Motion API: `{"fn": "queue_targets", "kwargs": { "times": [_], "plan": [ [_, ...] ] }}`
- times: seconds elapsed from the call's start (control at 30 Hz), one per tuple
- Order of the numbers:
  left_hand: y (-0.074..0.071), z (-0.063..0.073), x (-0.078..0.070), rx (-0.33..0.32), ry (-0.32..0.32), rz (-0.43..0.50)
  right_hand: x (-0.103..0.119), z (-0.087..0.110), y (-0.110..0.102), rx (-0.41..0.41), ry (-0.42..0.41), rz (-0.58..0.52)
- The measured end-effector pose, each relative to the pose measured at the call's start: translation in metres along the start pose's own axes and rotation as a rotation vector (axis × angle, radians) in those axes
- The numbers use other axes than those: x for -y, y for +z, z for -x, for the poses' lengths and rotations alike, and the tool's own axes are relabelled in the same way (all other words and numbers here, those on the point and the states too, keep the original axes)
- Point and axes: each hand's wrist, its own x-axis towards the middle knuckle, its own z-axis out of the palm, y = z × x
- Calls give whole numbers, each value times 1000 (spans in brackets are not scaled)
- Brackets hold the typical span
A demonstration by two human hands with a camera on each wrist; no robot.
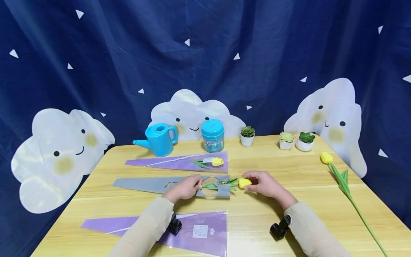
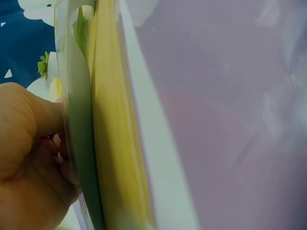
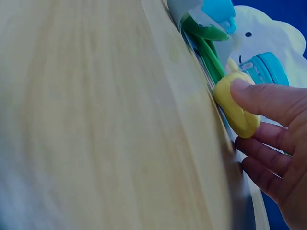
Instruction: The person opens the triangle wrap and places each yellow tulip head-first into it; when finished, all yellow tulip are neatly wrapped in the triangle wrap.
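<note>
My left hand pinches the grey flower wrapping sleeve near its middle; the left wrist view shows the thumb and fingers at the sleeve's edge. A yellow tulip lies with its stem inside that sleeve and its head out past the wide right end. My right hand pinches the tulip's head between thumb and fingers, as the right wrist view shows. Green leaves stick out of the sleeve's mouth. Part of the stem is hidden behind the printed band and my left hand.
Behind lies a purple sleeve with a yellow tulip in it; another purple sleeve is in front, under my left forearm. A loose tulip lies at right. A blue watering can, a jar and small potted succulents stand along the back.
</note>
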Motion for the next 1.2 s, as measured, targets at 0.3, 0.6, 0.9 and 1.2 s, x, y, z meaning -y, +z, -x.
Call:
{"fn": "queue_targets", "kwargs": {
  "times": [0.3, 0.6, 0.9, 1.2],
  "plan": [
    [-1, -2, 1, -8, 24, -10, 6, -7, 8, -19, -15, -18],
    [-2, -5, -1, -18, 14, -3, 15, -15, 21, -49, 9, -61],
    [-2, -6, -4, -21, 21, -6, 20, -23, 34, -37, -1, -136],
    [-4, -4, -7, -21, 9, -4, 18, -28, 48, -73, 61, -234]
  ]
}}
